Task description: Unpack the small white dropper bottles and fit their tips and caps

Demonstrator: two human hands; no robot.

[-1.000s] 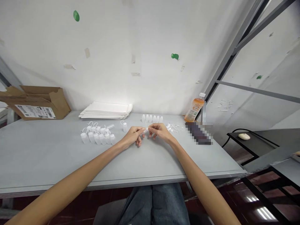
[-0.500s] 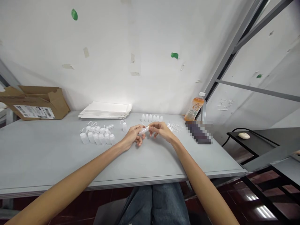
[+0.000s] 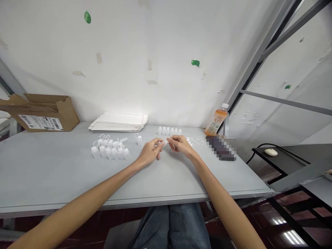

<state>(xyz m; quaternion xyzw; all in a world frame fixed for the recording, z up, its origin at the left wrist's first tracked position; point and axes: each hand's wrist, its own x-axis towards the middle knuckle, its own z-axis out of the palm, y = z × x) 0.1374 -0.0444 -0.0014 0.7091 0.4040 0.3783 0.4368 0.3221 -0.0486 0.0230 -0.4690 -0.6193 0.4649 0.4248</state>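
My left hand is closed around a small translucent plastic squeeze bottle, most of which the fingers now hide. Close at its right, the thumb and fingers of my right hand are pinched together at the bottle's top end; the small part between them is too covered to make out. Left of my hands stands a group of like bottles, several with looped cap straps. One more capped bottle stands alone behind my left hand. Small white plastic pieces lie loose beyond my right hand.
A row of small white bottles stands by the wall. Also on the table are a stack of white sheets, a cardboard box, an orange drink bottle and a blurred dark object at the right.
My left hand has turned over with its back upward, covering more of the squeeze bottle. My right hand stays pinched at the top end. The view has shifted slightly.
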